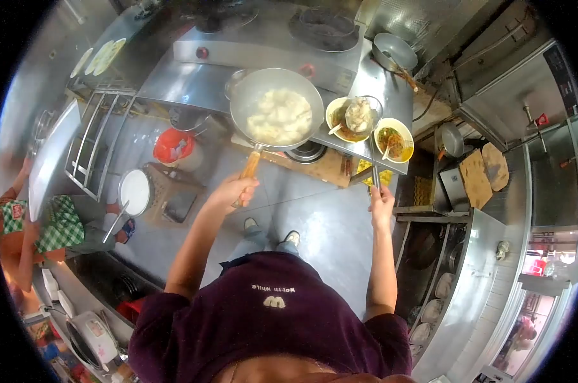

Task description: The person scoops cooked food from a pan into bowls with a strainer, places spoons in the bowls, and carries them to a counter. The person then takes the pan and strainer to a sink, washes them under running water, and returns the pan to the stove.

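My left hand (pixel 233 191) is closed round the wooden handle (pixel 250 165) of a wok (pixel 240 110). Pale dumplings (pixel 279 116) in cloudy liquid fill the wok, which is held up in front of the stove. In my right hand (pixel 381 200) is the long handle of a skimmer (pixel 374 167), its head loaded with a heap of dumplings (pixel 360 116). That heap is over a bowl (pixel 333 110) of reddish-brown broth with a white spoon in it. Beside it stands a second bowl (pixel 407 151) with broth, chopped greens and a spoon.
Behind the wok is a stove (pixel 250 54) with burners. An empty pan (pixel 391 46) rests on the counter at the back right. To the left are a red bucket (pixel 174 145), a white pot (pixel 134 191) and a metal rack (pixel 88 153). Another person (pixel 27 223) is at the far left.
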`<action>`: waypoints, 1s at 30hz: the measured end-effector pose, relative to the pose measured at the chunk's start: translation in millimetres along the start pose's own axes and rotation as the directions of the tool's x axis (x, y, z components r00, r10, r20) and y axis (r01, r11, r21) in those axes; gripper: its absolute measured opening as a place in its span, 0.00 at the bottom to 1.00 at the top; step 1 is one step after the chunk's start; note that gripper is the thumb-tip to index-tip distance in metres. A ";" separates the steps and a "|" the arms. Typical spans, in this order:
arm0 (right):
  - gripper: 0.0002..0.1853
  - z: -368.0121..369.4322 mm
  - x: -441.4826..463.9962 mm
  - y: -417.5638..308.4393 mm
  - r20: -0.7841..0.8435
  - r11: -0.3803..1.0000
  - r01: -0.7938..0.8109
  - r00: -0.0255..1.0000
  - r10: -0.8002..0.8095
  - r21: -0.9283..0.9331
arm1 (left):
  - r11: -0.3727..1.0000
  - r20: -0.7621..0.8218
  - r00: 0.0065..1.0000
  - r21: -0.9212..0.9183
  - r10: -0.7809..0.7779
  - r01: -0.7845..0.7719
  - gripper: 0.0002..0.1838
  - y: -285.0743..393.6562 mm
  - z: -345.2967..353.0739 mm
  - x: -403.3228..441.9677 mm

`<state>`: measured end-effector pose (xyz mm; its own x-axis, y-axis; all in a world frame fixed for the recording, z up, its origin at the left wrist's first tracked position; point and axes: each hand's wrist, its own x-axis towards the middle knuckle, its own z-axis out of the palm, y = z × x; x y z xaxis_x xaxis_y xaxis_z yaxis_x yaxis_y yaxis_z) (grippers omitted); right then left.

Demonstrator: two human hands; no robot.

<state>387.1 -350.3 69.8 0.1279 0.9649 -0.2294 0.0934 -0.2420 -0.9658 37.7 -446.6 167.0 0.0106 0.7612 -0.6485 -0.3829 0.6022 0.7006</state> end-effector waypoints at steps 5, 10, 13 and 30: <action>0.14 6.0 4.8 17.5 -0.061 0.762 0.237 0.938 -0.340 -0.603 | 0.999 0.005 1.000 -0.036 -0.007 0.007 0.05 -2.4 -3.2 -1.6; 0.19 1.5 7.4 36.7 -0.015 0.511 0.277 0.869 -0.495 -0.814 | 0.999 -0.008 1.000 -0.041 0.024 -0.025 0.04 -4.6 -1.0 -5.8; 0.20 0.3 7.9 39.9 0.002 0.460 0.282 0.854 -0.520 -0.842 | 0.998 0.015 0.999 -0.047 0.033 -0.032 0.05 -3.1 -1.4 -6.0; 0.17 -35.2 -27.2 -69.1 0.083 0.982 0.186 0.979 -0.189 0.040 | 0.993 0.103 0.994 0.116 -0.020 0.008 0.06 11.4 0.9 9.3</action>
<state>412.0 -363.4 147.1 0.0259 0.9983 -0.0522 0.0764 -0.0540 -0.9956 34.3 -432.4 169.2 0.1134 0.7694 -0.6286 -0.2732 0.6324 0.7249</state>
